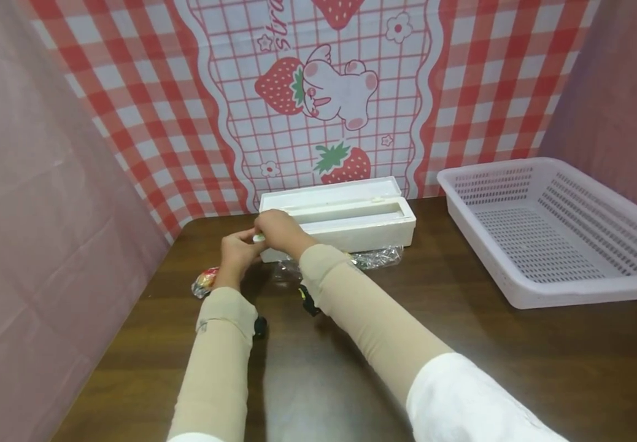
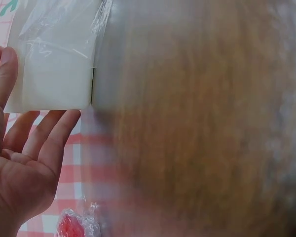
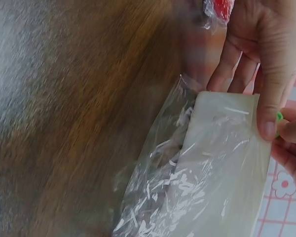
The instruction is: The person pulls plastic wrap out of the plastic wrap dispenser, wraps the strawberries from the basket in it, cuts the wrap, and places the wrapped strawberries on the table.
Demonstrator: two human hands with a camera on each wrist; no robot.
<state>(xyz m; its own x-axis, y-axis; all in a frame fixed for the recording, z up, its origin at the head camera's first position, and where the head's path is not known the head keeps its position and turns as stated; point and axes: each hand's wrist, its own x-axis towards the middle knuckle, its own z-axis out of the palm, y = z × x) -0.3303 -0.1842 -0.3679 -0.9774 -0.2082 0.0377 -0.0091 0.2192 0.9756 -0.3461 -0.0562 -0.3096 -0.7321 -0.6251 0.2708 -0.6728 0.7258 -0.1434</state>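
A long white cling film dispenser box (image 1: pixel 362 234) stands at the back of the table, its lid (image 1: pixel 329 195) folded back. Clear film (image 3: pixel 153 182) hangs down its front and lies crumpled at its foot. At the box's left end, my left hand (image 1: pixel 235 255) grips the corner, thumb on the top edge and fingers against the end face. Beside that thumb my right hand (image 1: pixel 281 230) pinches a small green piece (image 3: pixel 279 117) at the top edge; the fingers cover most of it. In the left wrist view the left palm (image 2: pixel 24 182) faces the camera.
A film-wrapped red and yellow item (image 1: pixel 205 281) lies left of the left hand. To the right stands a white perforated plastic basket (image 1: pixel 490 252). A checked strawberry-print cloth (image 1: pixel 329 92) hangs behind the brown table (image 1: pixel 462 356), and pink cloth (image 1: pixel 37 202) hangs at the left.
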